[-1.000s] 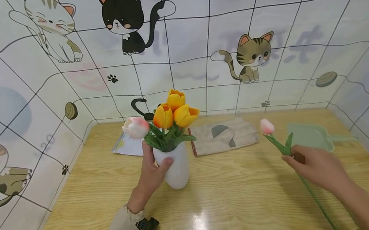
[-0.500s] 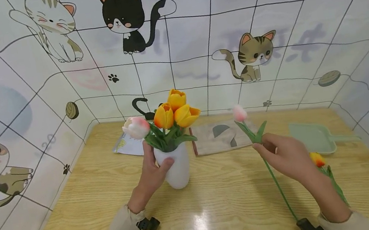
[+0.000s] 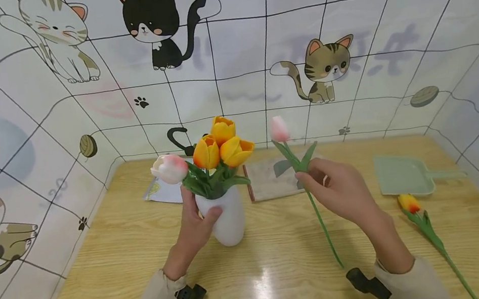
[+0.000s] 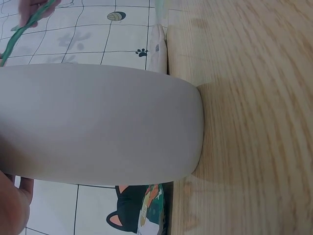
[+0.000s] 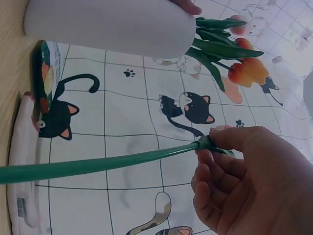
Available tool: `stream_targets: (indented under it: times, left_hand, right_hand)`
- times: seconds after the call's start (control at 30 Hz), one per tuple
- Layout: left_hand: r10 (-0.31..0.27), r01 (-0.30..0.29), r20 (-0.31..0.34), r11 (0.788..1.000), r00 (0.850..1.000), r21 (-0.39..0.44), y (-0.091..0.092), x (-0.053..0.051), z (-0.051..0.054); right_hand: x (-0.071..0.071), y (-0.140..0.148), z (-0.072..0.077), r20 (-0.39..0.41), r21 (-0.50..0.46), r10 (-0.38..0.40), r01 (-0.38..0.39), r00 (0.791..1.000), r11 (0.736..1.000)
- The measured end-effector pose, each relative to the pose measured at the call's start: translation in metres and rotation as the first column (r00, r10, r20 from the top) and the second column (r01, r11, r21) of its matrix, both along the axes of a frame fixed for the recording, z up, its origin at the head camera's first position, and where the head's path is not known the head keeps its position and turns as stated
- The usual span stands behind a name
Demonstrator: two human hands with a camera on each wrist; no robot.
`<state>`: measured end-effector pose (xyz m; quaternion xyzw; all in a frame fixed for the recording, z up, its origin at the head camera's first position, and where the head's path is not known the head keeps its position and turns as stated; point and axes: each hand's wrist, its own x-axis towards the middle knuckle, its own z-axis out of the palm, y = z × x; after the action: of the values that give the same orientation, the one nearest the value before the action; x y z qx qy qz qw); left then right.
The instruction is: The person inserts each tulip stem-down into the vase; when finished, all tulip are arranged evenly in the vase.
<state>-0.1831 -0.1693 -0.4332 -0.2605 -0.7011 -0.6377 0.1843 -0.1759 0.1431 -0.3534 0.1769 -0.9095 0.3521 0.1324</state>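
Observation:
A white vase (image 3: 228, 220) stands on the wooden table, holding several artificial tulips: yellow-orange tulips (image 3: 225, 144) and a white-pink tulip (image 3: 169, 169). My left hand (image 3: 196, 227) grips the vase near its rim, thumb across the front. In the left wrist view the vase's side (image 4: 102, 122) fills the middle, its base on the table. To the right of the vase, my right hand (image 3: 341, 186) pinches a pink tulip (image 3: 279, 129) just below its leaves. The tulip is held upright above the table, its green stem (image 5: 107, 164) hanging down, apart from the vase.
An orange-yellow tulip (image 3: 425, 228) lies on the table at the right. Behind it is a pale green dustpan-shaped tray (image 3: 401, 175). A folded beige cloth (image 3: 267, 181) and a printed packet (image 3: 160, 190) lie behind the vase. Cat-patterned walls (image 3: 244, 51) surround the table.
My right hand has carried the pink tulip left toward the vase and raised it slightly. The orange-yellow tulip on the table has come into view. The left hand still grips the vase.

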Motion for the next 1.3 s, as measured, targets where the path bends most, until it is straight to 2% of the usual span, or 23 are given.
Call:
stream_targets:
  times: [0.13, 0.23, 0.33, 0.4, 0.43, 0.47, 0.57, 0.63, 0.67, 0.7, 0.77, 0.83, 0.93, 1.0, 1.07, 1.23, 1.3]
  left_hand:
    - [0.0, 0.0, 0.01, 1.0, 1.0, 0.004, -0.001, 0.001, 0.0]
    - [0.002, -0.002, 0.014, 1.0, 1.0, 0.006, -0.002, 0.002, 0.0]
    - [0.014, -0.014, 0.014, 1.0, 1.0, 0.009, -0.003, 0.003, 0.0]
    - [0.015, -0.015, 0.011, 1.0, 1.0, 0.012, -0.004, 0.003, 0.0]
    - [0.014, -0.014, 0.01, 1.0, 1.0, 0.014, -0.004, 0.002, -0.001]
    - [0.01, -0.01, 0.01, 1.0, 1.0, 0.015, -0.004, 0.002, -0.001]
    - [-0.003, 0.003, 0.01, 1.0, 1.0, 0.011, -0.002, 0.002, -0.001]
    - [-0.003, 0.003, 0.01, 1.0, 1.0, 0.009, -0.001, 0.002, -0.002]
    - [-0.003, 0.003, 0.011, 1.0, 1.0, 0.007, -0.001, 0.002, -0.002]
    - [-0.003, 0.003, 0.013, 1.0, 1.0, 0.008, -0.001, 0.002, -0.002]
    - [-0.006, 0.005, 0.012, 1.0, 1.0, 0.01, 0.0, 0.001, -0.002]
    - [-0.005, 0.005, 0.014, 1.0, 1.0, 0.008, 0.0, 0.001, -0.002]
    - [-0.003, 0.003, 0.01, 1.0, 1.0, 0.009, 0.0, 0.001, -0.001]
    - [0.0, 0.0, 0.005, 1.0, 1.0, 0.009, 0.0, 0.001, 0.0]
    - [-0.001, 0.001, 0.0, 1.0, 1.0, 0.011, 0.0, 0.001, 0.0]
    - [-0.001, 0.001, -0.008, 1.0, 1.0, 0.008, 0.0, 0.001, -0.001]
    - [-0.001, 0.001, -0.007, 1.0, 1.0, 0.004, 0.0, 0.001, -0.001]
  right_hand:
    - [-0.001, -0.009, 0.008, -0.047, -0.098, 0.021, -0.026, 0.999, 0.995]
    - [-0.001, -0.015, 0.015, -0.129, -0.193, 0.041, -0.066, 0.991, 0.979]
    - [-0.001, -0.019, 0.025, -0.239, -0.298, 0.053, -0.125, 0.97, 0.946]
    - [0.001, -0.022, 0.032, -0.305, -0.391, 0.047, -0.171, 0.951, 0.904]
    - [0.002, -0.023, 0.036, -0.334, -0.444, 0.04, -0.195, 0.942, 0.874]
    - [0.004, -0.025, 0.04, -0.363, -0.505, 0.036, -0.23, 0.931, 0.832]
    - [0.011, -0.028, 0.048, -0.455, -0.678, 0.0, -0.347, 0.89, 0.649]
    - [0.015, -0.03, 0.053, -0.516, -0.743, -0.054, -0.415, 0.855, 0.525]
    - [0.017, -0.031, 0.056, -0.536, -0.767, -0.093, -0.438, 0.839, 0.468]
    - [0.018, -0.032, 0.059, -0.554, -0.783, -0.142, -0.455, 0.82, 0.424]
    - [0.021, -0.034, 0.066, -0.568, -0.804, -0.246, -0.467, 0.785, 0.367]
    - [0.024, -0.035, 0.072, -0.56, -0.824, -0.333, -0.471, 0.758, 0.314]
    - [0.026, -0.039, 0.076, -0.542, -0.84, -0.419, -0.486, 0.728, 0.243]
    - [0.027, -0.042, 0.076, -0.536, -0.841, -0.445, -0.498, 0.718, 0.21]
    - [0.027, -0.045, 0.075, -0.537, -0.839, -0.463, -0.507, 0.705, 0.2]
    - [0.026, -0.052, 0.073, -0.557, -0.824, -0.486, -0.517, 0.673, 0.229]
    - [0.026, -0.054, 0.072, -0.554, -0.827, -0.494, -0.511, 0.67, 0.234]
